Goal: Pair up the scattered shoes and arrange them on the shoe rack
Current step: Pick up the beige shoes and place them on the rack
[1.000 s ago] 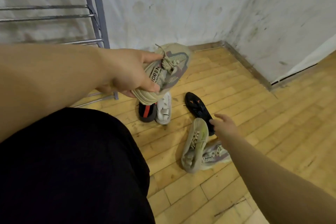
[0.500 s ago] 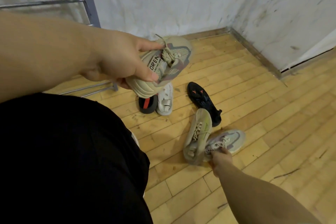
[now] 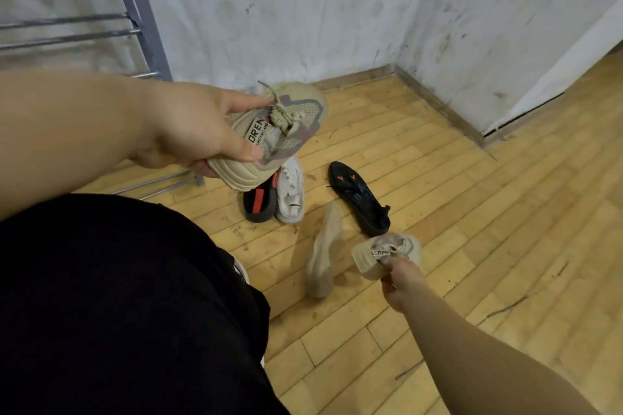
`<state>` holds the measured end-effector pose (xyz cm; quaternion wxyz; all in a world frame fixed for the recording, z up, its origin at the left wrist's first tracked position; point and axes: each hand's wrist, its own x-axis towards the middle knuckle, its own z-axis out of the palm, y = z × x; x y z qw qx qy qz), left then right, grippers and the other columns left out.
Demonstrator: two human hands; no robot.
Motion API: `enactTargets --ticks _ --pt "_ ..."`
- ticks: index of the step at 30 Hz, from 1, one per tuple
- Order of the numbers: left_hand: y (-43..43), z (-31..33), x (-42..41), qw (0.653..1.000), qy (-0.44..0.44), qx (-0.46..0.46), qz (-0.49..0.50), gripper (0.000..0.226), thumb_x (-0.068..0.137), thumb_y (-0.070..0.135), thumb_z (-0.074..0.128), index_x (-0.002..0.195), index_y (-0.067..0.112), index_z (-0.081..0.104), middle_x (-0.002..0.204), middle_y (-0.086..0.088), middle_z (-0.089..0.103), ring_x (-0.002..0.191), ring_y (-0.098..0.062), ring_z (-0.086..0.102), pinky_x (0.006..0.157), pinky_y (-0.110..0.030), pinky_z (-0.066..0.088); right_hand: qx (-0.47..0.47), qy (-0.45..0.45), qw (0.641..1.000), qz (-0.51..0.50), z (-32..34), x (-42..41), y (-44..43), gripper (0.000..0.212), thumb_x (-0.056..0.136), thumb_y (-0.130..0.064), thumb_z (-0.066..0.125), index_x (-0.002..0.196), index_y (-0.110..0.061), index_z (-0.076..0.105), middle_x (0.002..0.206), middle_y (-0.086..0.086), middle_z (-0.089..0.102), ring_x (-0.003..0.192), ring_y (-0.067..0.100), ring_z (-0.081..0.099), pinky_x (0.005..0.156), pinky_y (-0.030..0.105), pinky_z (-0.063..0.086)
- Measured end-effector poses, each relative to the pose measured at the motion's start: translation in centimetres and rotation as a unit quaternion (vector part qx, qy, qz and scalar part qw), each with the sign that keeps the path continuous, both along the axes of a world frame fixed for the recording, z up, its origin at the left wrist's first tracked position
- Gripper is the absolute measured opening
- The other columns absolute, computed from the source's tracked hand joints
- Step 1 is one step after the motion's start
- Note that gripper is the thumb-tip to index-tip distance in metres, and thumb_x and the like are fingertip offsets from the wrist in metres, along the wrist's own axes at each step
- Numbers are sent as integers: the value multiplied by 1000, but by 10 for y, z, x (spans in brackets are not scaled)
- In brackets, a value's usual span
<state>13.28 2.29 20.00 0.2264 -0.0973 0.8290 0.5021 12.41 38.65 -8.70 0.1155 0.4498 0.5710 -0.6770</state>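
At far left, up and behind your left hand [image 3: 188, 128], stands the metal shoe rack [image 3: 135, 10], its rungs bare where visible. Your left hand is closed around the heel of a beige mesh sneaker [image 3: 279, 131], thumb across the side panel, holding it in the air with its toe away from you. Directly beneath it on the wooden floor [image 3: 472, 212] lie a black-and-red shoe [image 3: 259, 204] and a white shoe [image 3: 290, 194], touching. Further right, just left of your right hand [image 3: 401, 283], a tan shoe [image 3: 325, 253] rests on its side; a black shoe [image 3: 360, 199] lies beyond. Your right hand is pinched shut on the collar of the matching pale sneaker [image 3: 387, 253]. Half a second ago it lay flat against the tan shoe; now it is tipped up and apart from it. Both sneakers look light and soft-walled, so the firm heel or collar is likely your surest hold.
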Motion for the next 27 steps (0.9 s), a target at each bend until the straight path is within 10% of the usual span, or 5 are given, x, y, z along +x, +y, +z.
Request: enactTargets --ticks 6,11,15,22,27 --pt "-9 22 17 997 80 -4 17 81 87 10 79 143 55 42 109 1 77 91 -25 76 82 -47 62 44 192 977 85 127 -15 -68 41 86 -3 69 109 -36 65 109 11 70 98 39 70 87 60 58" --pt "-46 52 50 984 168 -26 55 85 84 13 82 151 47 42 105 16 77 88 -5 74 77 -22 57 57 378 888 257 248 -29 -140 47 75 -13 79 116 -34 69 115 7 74 105 30 72 89 53 59" --pt "-90 42 96 980 128 59 139 84 85 2 78 149 46 44 90 10 78 58 -4 69 49 -23 51 -25 339 866 367 288 -33 -181 37 91 3 61 124 -15 67 116 20 73 97 35 70 86 49 56" --pt "-137 -7 135 947 94 100 289 83 88 9 77 149 52 41 110 5 76 81 -16 68 57 -28 53 -62 229 831 503 262 -21 -254 44 94 3 46 130 -13 65 118 18 74 113 38 68 92 45 55" --pt "-173 -28 125 914 173 126 344 83 91 5 73 154 45 35 111 10 76 100 -9 73 89 -30 57 -97 250 828 492 247 -27 -323 52 93 9 39 128 -18 67 116 19 74 101 36 71 86 45 57"
